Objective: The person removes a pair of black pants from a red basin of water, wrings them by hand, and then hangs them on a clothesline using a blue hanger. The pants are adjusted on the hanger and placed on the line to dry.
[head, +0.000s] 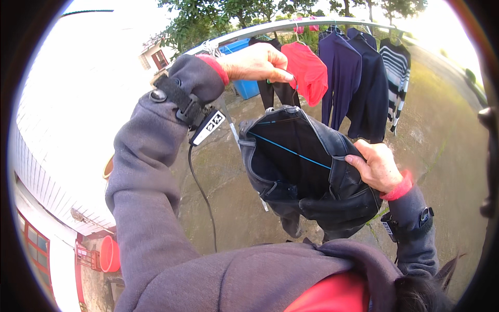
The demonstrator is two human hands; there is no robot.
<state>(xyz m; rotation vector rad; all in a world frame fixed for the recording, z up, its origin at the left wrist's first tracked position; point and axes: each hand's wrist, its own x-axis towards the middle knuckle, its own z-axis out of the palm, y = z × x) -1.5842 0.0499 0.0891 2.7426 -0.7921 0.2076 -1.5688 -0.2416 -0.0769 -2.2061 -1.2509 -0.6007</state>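
Observation:
Dark trousers point(335, 202) hang in front of me with the waist gaping, and a blue wire hanger point(290, 149) spans the inside of the waist. Raised at the upper middle, my left hand point(259, 64) pinches the hanger's hook between thumb and fingers. My right hand point(376, 163) grips the waistband at its right side, thumb on the near face. Beyond them a red garment point(306, 70) and other clothes hang from a metal rail point(273, 26). The lower trouser legs are partly hidden behind my jacket.
On the rail to the right hang a purple garment point(340, 74), a dark navy one point(368, 85) and a striped sweater point(395, 70). A blue container point(247, 89) stands behind the rail. At lower left are a red basin point(109, 254) and a building. A cable dangles from my left sleeve.

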